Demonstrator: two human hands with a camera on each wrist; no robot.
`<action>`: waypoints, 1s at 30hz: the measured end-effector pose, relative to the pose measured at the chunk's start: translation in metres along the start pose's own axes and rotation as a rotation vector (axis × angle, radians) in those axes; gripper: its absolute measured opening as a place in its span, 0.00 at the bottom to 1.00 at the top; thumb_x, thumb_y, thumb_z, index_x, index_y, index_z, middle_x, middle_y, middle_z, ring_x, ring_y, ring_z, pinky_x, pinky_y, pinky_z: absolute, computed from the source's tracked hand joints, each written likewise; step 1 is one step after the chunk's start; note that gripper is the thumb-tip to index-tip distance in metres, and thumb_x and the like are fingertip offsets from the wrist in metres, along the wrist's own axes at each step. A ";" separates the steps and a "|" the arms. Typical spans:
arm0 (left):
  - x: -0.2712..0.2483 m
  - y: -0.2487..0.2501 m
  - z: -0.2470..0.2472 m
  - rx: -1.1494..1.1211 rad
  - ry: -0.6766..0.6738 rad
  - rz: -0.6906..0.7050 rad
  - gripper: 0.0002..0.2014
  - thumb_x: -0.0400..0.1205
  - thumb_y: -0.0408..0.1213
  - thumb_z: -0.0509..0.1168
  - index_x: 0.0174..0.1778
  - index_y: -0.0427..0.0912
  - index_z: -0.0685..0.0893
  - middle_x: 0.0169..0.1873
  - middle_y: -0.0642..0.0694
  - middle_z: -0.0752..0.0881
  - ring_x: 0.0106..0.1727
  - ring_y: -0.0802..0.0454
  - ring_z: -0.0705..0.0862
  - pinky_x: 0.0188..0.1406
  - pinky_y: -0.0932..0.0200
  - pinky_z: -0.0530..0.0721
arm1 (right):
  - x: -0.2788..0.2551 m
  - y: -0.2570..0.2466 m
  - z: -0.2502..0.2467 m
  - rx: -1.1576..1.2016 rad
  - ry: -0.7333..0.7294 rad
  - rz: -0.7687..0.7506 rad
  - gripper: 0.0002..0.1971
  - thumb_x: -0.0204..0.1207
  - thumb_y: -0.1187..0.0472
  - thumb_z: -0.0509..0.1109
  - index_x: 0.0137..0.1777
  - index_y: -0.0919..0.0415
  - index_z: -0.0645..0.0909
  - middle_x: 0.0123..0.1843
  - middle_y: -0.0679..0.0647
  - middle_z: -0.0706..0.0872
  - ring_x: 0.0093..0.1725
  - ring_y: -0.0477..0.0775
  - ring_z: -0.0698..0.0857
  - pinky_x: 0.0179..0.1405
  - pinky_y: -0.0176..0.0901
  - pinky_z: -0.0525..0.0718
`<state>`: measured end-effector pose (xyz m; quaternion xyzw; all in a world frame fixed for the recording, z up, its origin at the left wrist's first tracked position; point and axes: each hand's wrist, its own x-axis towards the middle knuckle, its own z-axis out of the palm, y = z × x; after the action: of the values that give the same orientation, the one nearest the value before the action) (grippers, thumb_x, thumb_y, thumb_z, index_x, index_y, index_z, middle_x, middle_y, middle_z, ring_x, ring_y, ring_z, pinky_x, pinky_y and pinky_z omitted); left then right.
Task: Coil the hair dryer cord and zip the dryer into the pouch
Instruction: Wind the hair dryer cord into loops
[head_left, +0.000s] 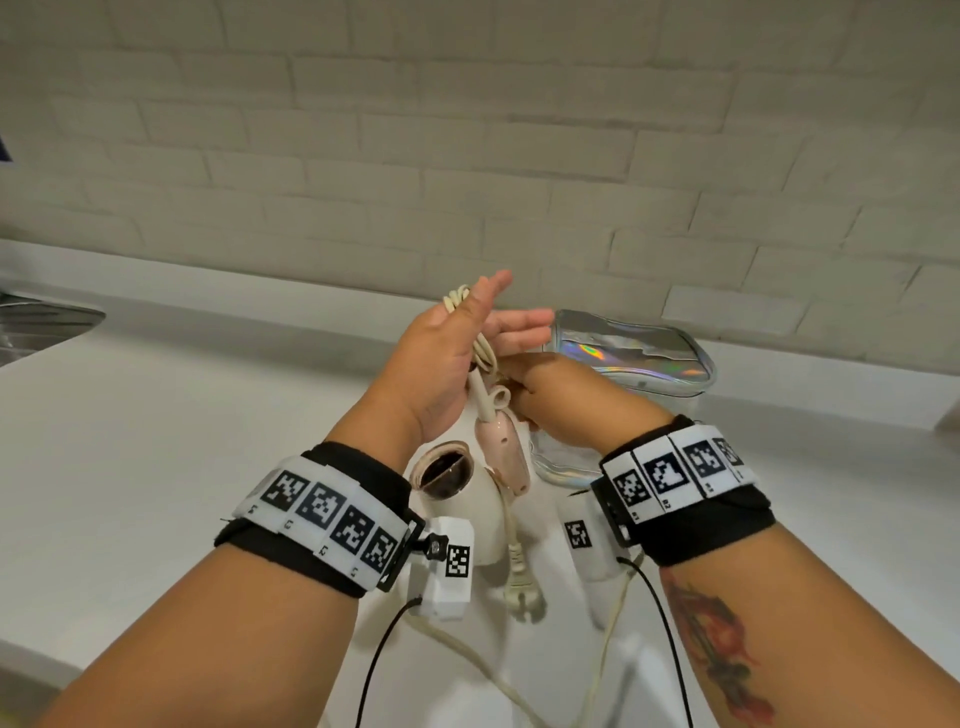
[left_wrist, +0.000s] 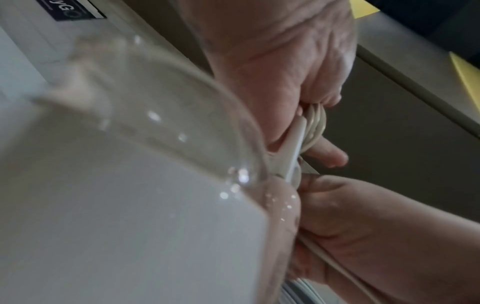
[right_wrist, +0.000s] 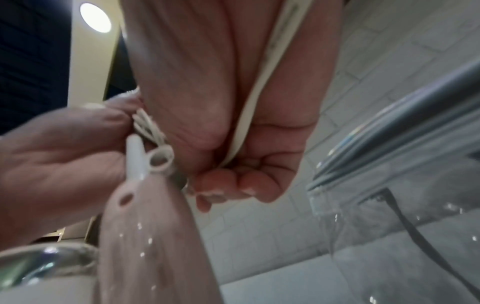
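Note:
The hair dryer has a pink handle and a white body and hangs handle-up just above the white counter. My left hand is raised with its fingers straight, and its thumb pinches a small coil of the cream cord against the palm. Close to the right, my right hand curls round a strand of the cord. The coil sits right above the handle's strain relief. The plug hangs loose below the dryer. The holographic pouch lies behind my right hand.
A tiled wall stands right behind the counter. A steel sink shows at the far left edge. The pouch sits close beside my right hand. Black sensor cables trail from both wrist bands.

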<state>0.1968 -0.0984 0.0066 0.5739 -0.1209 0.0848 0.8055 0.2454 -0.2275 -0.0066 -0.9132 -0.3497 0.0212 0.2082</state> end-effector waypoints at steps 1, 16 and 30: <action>0.001 0.001 0.000 -0.015 0.036 0.014 0.20 0.86 0.48 0.53 0.71 0.44 0.73 0.51 0.40 0.91 0.52 0.49 0.91 0.52 0.55 0.87 | -0.004 0.000 -0.006 -0.008 -0.010 -0.007 0.05 0.80 0.61 0.60 0.50 0.56 0.78 0.33 0.49 0.80 0.33 0.53 0.83 0.32 0.43 0.78; -0.002 0.004 0.002 0.595 -0.037 -0.033 0.24 0.88 0.53 0.47 0.78 0.48 0.68 0.51 0.59 0.88 0.42 0.78 0.86 0.42 0.82 0.76 | -0.052 -0.022 -0.080 0.004 0.013 -0.103 0.05 0.76 0.50 0.71 0.41 0.48 0.85 0.35 0.30 0.87 0.35 0.33 0.82 0.38 0.32 0.77; -0.006 -0.002 -0.012 0.536 -0.286 -0.073 0.26 0.85 0.48 0.53 0.36 0.29 0.82 0.11 0.50 0.71 0.20 0.54 0.77 0.44 0.54 0.80 | -0.002 0.003 -0.044 0.486 0.410 -0.126 0.12 0.74 0.53 0.74 0.37 0.62 0.83 0.22 0.43 0.72 0.22 0.40 0.68 0.25 0.30 0.67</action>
<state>0.1931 -0.0881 -0.0007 0.7762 -0.1857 0.0032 0.6026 0.2536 -0.2467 0.0318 -0.7985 -0.3413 -0.0931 0.4871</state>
